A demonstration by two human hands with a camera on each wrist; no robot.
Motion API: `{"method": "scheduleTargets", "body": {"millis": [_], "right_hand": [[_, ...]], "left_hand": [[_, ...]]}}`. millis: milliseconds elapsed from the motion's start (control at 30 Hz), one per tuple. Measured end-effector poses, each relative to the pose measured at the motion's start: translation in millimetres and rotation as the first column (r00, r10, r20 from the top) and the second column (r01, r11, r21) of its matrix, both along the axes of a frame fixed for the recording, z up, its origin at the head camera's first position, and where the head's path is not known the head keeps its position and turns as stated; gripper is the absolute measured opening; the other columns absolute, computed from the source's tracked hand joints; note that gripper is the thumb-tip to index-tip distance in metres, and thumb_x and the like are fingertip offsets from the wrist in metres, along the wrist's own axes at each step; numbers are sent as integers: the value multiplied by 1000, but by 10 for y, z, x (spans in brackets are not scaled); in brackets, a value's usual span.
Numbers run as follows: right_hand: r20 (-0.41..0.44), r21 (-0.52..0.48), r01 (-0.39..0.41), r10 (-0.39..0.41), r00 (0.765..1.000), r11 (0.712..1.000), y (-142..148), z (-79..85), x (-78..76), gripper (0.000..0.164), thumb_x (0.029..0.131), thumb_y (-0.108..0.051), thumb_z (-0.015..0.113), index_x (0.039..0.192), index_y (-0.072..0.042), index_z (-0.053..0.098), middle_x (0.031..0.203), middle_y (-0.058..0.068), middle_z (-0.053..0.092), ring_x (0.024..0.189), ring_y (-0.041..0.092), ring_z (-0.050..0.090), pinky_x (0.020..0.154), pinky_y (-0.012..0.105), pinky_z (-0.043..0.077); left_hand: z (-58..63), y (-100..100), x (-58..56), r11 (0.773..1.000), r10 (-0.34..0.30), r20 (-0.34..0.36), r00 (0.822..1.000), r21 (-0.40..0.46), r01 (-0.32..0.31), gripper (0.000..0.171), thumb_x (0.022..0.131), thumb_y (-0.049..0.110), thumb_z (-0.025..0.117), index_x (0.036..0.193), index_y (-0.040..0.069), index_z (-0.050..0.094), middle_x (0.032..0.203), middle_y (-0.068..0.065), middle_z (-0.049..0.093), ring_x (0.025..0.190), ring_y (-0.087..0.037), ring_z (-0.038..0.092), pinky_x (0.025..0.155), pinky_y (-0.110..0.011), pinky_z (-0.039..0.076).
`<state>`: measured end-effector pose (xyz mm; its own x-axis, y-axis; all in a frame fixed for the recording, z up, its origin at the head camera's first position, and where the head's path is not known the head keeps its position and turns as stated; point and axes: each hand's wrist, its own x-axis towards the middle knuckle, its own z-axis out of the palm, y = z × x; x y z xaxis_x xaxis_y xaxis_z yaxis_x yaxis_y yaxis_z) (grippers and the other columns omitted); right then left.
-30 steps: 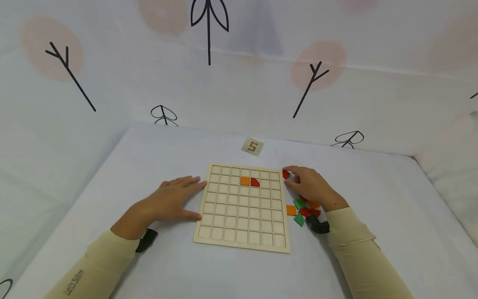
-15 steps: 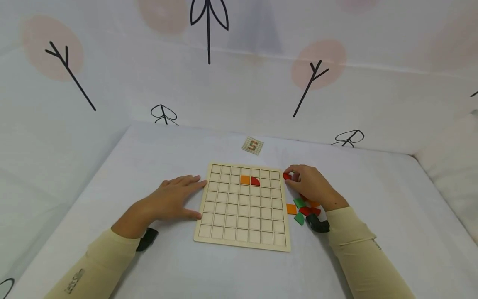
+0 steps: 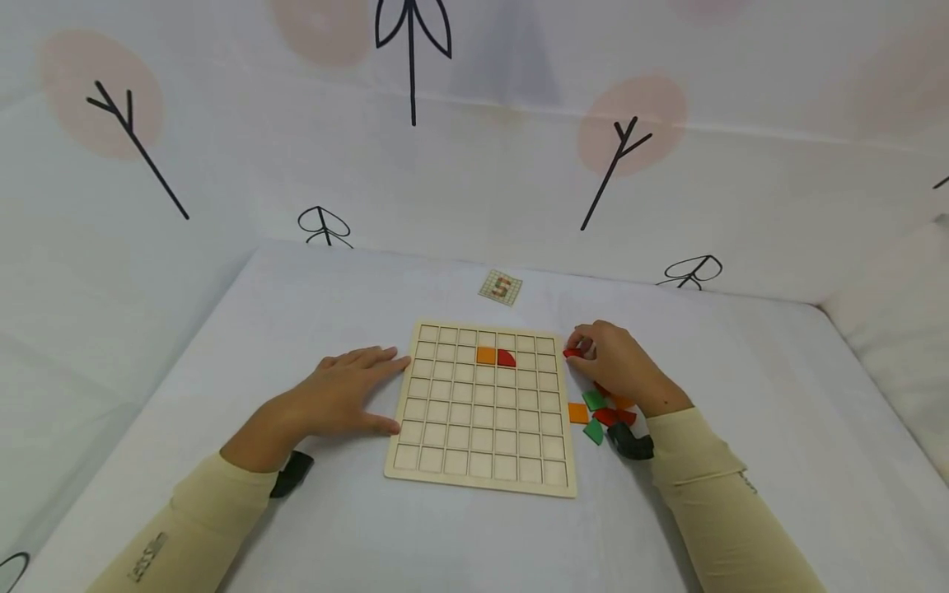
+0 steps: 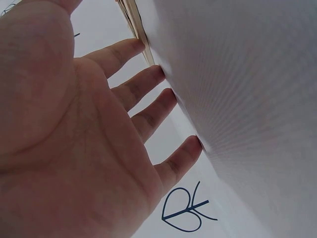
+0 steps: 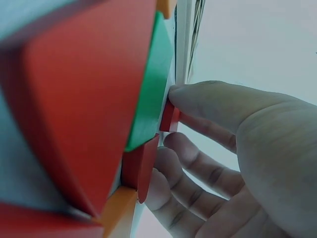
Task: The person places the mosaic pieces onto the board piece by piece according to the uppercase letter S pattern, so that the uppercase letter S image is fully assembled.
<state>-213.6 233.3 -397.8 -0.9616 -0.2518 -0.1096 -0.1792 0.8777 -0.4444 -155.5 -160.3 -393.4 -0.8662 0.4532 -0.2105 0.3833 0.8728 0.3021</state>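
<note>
A pale wooden grid board (image 3: 482,420) lies flat in the head view. In its second row an orange square tile (image 3: 486,356) sits beside a red quarter-round tile (image 3: 507,358). My left hand (image 3: 344,395) is spread at the board's left edge, thumb and index fingertip touching the frame; in the left wrist view its fingers (image 4: 148,116) are straight. Off the board's upper right edge, my right hand (image 3: 611,358) pinches another red tile (image 3: 572,352) between thumb and fingers. In the right wrist view that red tile (image 5: 170,118) shows under the thumb, partly hidden.
Loose tiles lie right of the board: an orange square (image 3: 578,413), a green piece (image 3: 593,432), red pieces (image 3: 614,417) and others, some under the right wrist. A small pattern card (image 3: 501,287) with an S lies behind the board. Patterned cloth (image 3: 474,165) hangs at the back.
The right hand's fingers have curled in around the red tile, turning it and drawing it slightly toward the body. The left hand and the board tiles stay put.
</note>
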Motion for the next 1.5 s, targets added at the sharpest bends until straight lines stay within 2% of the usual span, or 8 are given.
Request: {"method": "scheduleTargets", "body": {"millis": [233, 567, 900, 1100, 1500], "right_hand": [[16, -2, 8, -8, 1000, 1000, 3, 14, 14, 15, 93, -17, 71, 105, -8, 69, 100, 11, 63, 86, 24, 55, 68, 29, 50], [7, -20, 4, -4, 1000, 1000, 1, 24, 10, 14, 92, -14, 71, 104, -6, 69, 100, 12, 64, 88, 24, 57, 75, 34, 53], [25, -14, -1, 1, 1000, 1000, 0, 33, 24, 17, 93, -13, 69, 107, -4, 70, 99, 12, 64, 86, 24, 58, 70, 31, 53], [-3, 16, -5, 5, 1000, 1000, -24, 55, 30, 24, 92, -12, 70, 114, -1, 72, 100, 14, 67, 89, 24, 60, 77, 36, 55], [-33, 11, -18, 18, 999, 1000, -22, 61, 46, 17, 92, -12, 71, 103, 1, 74, 96, 13, 70, 87, 22, 62, 78, 38, 54]], "left_hand": [[-7, 9, -3, 1000, 0, 6, 1000, -3, 0, 94, 79, 60, 77, 157, 28, 34, 163, -5, 31, 151, -34, 27, 112, -64, 27], [16, 5, 4, 1000, 1, 2, 1000, -8, -1, 94, 79, 59, 77, 157, 27, 34, 163, -5, 32, 150, -35, 28, 112, -65, 27], [14, 7, 4, 1000, -1, 4, 1000, -4, 1, 94, 79, 60, 77, 157, 27, 35, 163, -5, 32, 151, -35, 27, 112, -64, 28], [22, 1, 8, 1000, 1, 1, 1000, -5, -1, 94, 79, 59, 77, 157, 27, 35, 163, -5, 32, 151, -35, 27, 112, -64, 27], [9, -5, 3, 1000, -2, 4, 1000, 5, 2, 94, 79, 60, 76, 157, 28, 34, 163, -5, 31, 151, -35, 26, 112, -64, 27]]}}
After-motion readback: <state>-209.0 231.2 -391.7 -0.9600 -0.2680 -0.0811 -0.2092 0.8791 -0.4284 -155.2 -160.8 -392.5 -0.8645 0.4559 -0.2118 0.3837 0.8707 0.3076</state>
